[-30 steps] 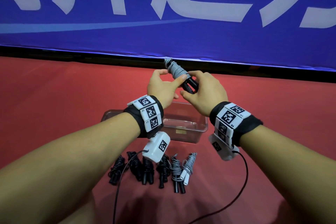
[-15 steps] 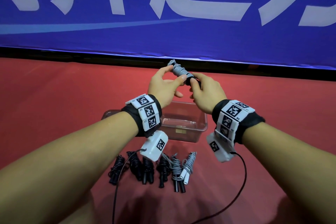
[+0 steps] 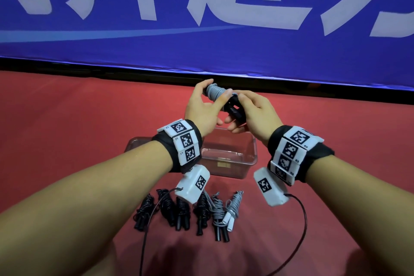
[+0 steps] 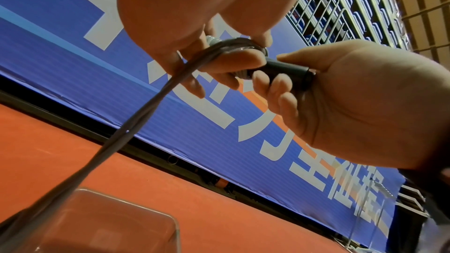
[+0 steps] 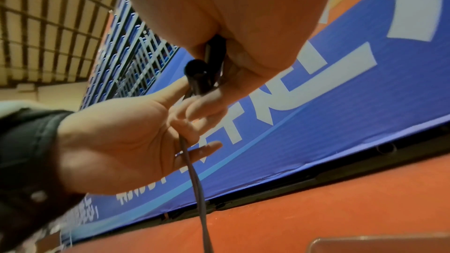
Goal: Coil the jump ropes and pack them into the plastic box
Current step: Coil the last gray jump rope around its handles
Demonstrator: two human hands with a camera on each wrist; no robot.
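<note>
Winding the grey rope over the box

My left hand pinches the grey coils of the jump rope while my right hand grips its black handles, held above the plastic box (its loose tail hangs down). I'd keep each turn snug. The bundle's long axis runs upper-left to lower-right, handles pointing toward me.

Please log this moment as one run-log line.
left hand: winds rope | right hand: holds handles | box: empty
</note>
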